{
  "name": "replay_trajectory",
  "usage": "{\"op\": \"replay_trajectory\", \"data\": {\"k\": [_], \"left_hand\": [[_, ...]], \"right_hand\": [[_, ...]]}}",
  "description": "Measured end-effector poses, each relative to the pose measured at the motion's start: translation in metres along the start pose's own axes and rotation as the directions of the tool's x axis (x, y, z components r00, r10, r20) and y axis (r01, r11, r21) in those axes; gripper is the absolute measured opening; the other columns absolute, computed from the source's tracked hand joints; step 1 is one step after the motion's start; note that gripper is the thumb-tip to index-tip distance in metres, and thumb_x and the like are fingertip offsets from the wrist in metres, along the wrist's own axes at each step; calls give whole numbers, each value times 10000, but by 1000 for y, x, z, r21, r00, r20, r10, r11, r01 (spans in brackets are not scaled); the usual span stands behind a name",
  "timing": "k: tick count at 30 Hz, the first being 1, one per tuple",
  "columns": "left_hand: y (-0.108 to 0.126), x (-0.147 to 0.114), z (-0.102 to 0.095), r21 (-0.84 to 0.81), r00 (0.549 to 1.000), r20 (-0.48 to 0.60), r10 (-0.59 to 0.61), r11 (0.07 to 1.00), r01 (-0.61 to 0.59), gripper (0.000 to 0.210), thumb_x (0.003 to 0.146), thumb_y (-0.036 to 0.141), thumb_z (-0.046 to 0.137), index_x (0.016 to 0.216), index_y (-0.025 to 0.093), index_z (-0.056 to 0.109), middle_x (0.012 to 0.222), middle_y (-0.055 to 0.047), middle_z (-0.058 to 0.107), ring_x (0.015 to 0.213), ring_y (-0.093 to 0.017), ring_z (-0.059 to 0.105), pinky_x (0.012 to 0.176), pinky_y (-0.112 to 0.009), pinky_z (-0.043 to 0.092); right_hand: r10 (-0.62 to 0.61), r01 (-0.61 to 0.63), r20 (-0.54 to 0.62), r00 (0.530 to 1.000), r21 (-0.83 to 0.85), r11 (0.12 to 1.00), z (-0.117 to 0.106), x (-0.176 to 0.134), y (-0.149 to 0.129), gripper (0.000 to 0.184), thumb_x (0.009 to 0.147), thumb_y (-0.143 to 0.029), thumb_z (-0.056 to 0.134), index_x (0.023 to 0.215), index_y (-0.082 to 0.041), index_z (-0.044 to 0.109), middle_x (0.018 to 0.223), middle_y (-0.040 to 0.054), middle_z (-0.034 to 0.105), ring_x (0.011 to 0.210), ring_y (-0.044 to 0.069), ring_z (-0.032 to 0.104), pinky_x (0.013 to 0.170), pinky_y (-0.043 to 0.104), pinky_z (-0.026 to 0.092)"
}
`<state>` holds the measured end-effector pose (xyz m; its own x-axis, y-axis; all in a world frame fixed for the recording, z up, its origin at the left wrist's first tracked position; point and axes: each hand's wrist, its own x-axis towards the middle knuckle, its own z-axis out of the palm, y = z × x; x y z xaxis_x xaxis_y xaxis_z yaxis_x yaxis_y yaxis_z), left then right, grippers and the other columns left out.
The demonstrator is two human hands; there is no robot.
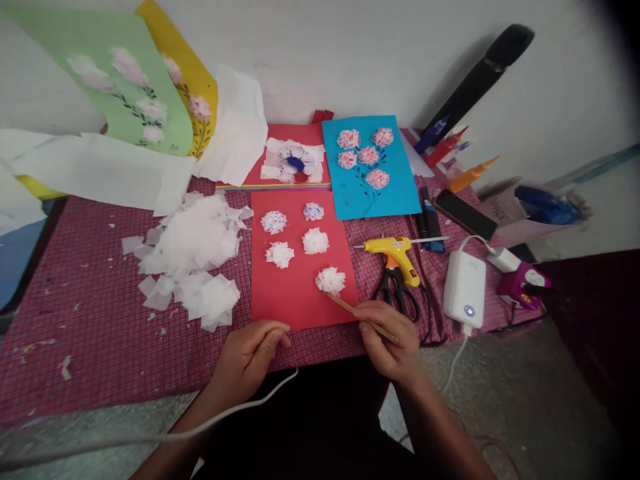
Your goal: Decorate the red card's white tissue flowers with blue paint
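My right hand (393, 340) pinches a thin wooden stick (343, 303). The stick's far tip meets the lower edge of a white tissue-paper flower (330, 281) on a red sheet (290, 300). My left hand (253, 350) rests by the sheet's lower left edge, fingers curled in, with nothing visible in them. Two more white flowers, one of them the left one (280, 254), sit higher on the sheet. Above these are two flowers with blue-specked petals, including the left specked flower (273, 222).
Left lies a heap of white tissue squares (195, 240). Behind stand a paint-smeared tissue pad (295, 162) and a blue flower card (350, 190). To the right are a yellow glue gun (395, 252), black scissors (397, 290), a phone (465, 215) and a white power bank (465, 287). A white cable (225, 411) crosses my left forearm.
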<state>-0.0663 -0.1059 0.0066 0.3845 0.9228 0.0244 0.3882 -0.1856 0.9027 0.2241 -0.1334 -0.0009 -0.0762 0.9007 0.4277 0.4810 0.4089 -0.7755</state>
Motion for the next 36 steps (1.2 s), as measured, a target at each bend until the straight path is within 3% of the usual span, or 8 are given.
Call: {"op": "replay_trajectory", "data": {"k": [3, 6, 19, 28, 32, 36], "left_hand": [[-3, 0, 1, 7, 1000, -22, 16, 1000, -15, 218, 1019, 219, 553, 1118, 248, 745, 854, 34, 793, 669, -100, 709, 709, -226, 576], [-4, 1, 1, 0, 998, -33, 50, 999, -50, 203, 985, 204, 621, 1116, 264, 764, 856, 27, 808, 727, -120, 753, 714, -230, 590], [2, 4, 3, -76, 992, -124, -10, 997, 0, 78, 888, 263, 768, 816, 238, 781, 775, -1, 783, 693, -139, 728, 671, -234, 560], [1, -2, 4, -95, 990, -102, -94, 992, 84, 368, 1052, 342, 480, 804, 193, 707, 697, 0, 693, 580, -109, 595, 592, -228, 475], [-12, -7, 10, -192, 986, -140, -88, 980, 61, 249, 1031, 331, 537, 1092, 201, 740, 911, -36, 786, 646, -118, 644, 657, -245, 533], [-15, -8, 12, -196, 975, -195, -106, 978, 67, 155, 933, 343, 696, 962, 213, 775, 821, -22, 777, 638, -126, 656, 630, -234, 528]], "right_hand": [[22, -22, -36, 999, -6, 1000, -2, -3, 3, 339, 880, -40, 586, 1117, -247, 713, 971, 44, 747, 899, 203, 745, 776, 337, 612], [34, -34, -47, 998, -20, 999, -2, -3, 3, 328, 880, -51, 589, 1103, -254, 720, 968, 44, 751, 884, 211, 749, 764, 348, 616], [-100, 103, 34, 994, -107, 989, 6, -2, 0, 396, 887, -34, 607, 1202, -250, 709, 1048, 71, 785, 909, 199, 777, 762, 319, 646], [-74, 69, -89, 993, -60, 996, 5, -11, 5, 357, 894, -64, 612, 1164, -265, 732, 1025, 63, 779, 908, 215, 769, 778, 356, 636], [-99, 90, -158, 982, -67, 994, 6, -14, 4, 337, 899, -89, 617, 1159, -263, 743, 1022, 67, 777, 892, 225, 765, 775, 377, 631], [-137, 119, -215, 967, -93, 989, 8, -17, 5, 302, 900, -107, 621, 1130, -251, 752, 998, 66, 775, 871, 224, 759, 775, 382, 628]]}}
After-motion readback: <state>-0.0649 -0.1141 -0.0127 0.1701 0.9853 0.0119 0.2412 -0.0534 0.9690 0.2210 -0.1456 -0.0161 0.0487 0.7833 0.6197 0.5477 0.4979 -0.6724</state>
